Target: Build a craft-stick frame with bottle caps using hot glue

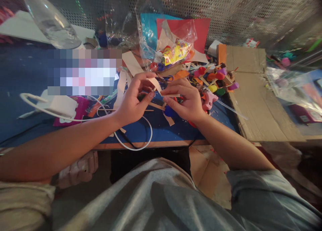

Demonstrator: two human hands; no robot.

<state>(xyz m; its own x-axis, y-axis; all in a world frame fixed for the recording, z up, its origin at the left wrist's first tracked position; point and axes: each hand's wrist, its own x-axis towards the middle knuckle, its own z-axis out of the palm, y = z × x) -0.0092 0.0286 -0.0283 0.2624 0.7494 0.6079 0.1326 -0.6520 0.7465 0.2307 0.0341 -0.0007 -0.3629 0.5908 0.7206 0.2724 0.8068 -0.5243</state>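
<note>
Over the blue table (25,76) my left hand (134,100) and my right hand (184,101) meet on a pale paper strip (156,85). The left thumb and fingers pinch its upper, slanted part. The right fingers pinch its lower end, which runs flat to the right. A thin wooden stick (130,110) lies on the table under the left hand. More pale strips (122,85) lie just behind the hands.
A heap of coloured craft pieces (217,80) sits right of the hands, a cardboard sheet (254,93) beyond it. A clear bag of small items (171,53) leans at the back, a plastic bottle (50,21) far left. A white cable (75,118) loops over the front edge.
</note>
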